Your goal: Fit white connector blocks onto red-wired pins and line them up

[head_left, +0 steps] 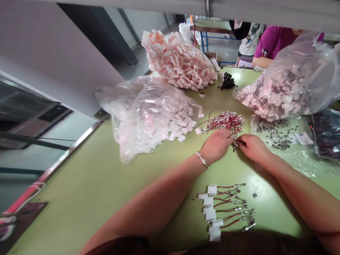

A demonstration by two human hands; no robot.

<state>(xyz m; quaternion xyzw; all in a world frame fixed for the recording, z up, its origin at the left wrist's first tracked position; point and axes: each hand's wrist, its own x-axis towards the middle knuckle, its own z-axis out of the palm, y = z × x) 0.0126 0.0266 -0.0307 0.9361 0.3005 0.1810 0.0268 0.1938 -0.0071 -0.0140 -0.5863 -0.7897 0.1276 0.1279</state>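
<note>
My left hand (217,144), with a silver bracelet on its wrist, is closed at the near edge of a pile of short red wires with metal ends (225,120). Facing it, my right hand (251,146) pinches thumb and finger together. Small metal pieces (234,144) show between the two hands, but what each hand grips is too small to make out. Closer to my body lies a column of white tags (210,213). Red wires (230,214) run rightward from them to small metal ends.
Clear bags of white pieces stand left (143,120) and right (287,85). Behind are a heap of pinkish-white pieces (183,63), a tape roll (202,93) and black-tipped wires (227,81). Loose metal parts (280,136) lie right on plastic. A person in purple (272,42) sits opposite.
</note>
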